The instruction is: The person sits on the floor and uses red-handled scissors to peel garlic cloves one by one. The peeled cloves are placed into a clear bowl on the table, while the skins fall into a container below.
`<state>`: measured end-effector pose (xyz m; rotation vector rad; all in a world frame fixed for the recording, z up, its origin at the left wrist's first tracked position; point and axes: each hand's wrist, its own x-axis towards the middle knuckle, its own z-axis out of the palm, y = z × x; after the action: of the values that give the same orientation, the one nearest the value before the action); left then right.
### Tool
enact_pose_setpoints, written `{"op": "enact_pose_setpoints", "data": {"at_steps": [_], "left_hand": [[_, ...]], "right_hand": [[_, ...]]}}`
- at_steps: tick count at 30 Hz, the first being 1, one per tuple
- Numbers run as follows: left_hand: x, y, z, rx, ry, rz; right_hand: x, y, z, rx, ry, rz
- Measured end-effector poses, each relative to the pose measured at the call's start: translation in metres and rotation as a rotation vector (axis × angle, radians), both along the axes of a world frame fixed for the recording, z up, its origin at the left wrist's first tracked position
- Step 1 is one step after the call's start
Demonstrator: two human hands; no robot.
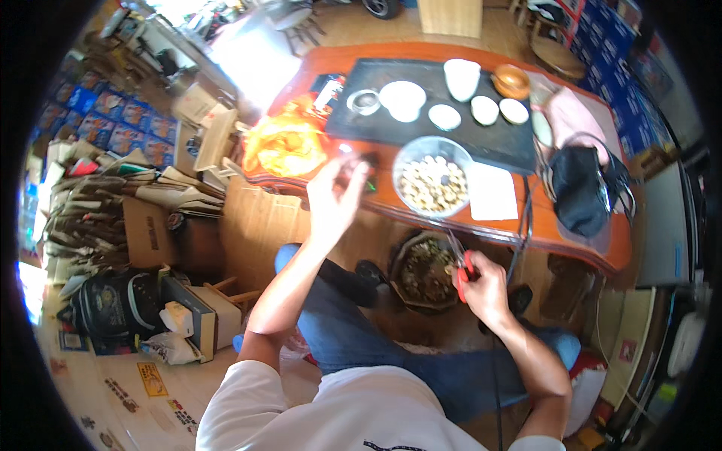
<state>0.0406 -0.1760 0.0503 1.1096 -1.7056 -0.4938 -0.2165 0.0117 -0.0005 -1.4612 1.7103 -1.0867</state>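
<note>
My right hand [486, 284] grips scissors [466, 273] by their red handles, with the metal blades pointing up towards the table edge. A small pale bit shows by its fingertips, too small to name. My left hand [333, 194] is over the near table edge, thumb and fingers apart. Around its fingertips is a blurred dark reddish item [354, 169]; whether the hand touches it is unclear. To the right of that hand stands a clear plastic bowl [399, 189] of pale, roundish pieces [431, 183]. Beneath the table edge, a dark bin [397, 284] contains scraps [428, 265].
An orange plastic bag [285, 141] lies at the table's left. Behind the bowl, a dark tea tray [361, 127] bears white cups and bowls. White paper [493, 191] lies beside the bowl. A black bag [578, 186] sits at right, near a hanging cable [525, 217].
</note>
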Motion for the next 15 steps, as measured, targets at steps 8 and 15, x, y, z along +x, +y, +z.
{"op": "enact_pose_setpoints", "data": {"at_steps": [8, 15], "left_hand": [[0.175, -0.155, -0.064, -0.078, -0.587, 0.177], [0.229, -0.271, -0.113, -0.044, -0.899, -0.035]], "right_hand": [[0.009, -0.006, -0.004, -0.083, 0.160, 0.060], [0.015, -0.017, -0.006, -0.179, 0.328, 0.184]]}}
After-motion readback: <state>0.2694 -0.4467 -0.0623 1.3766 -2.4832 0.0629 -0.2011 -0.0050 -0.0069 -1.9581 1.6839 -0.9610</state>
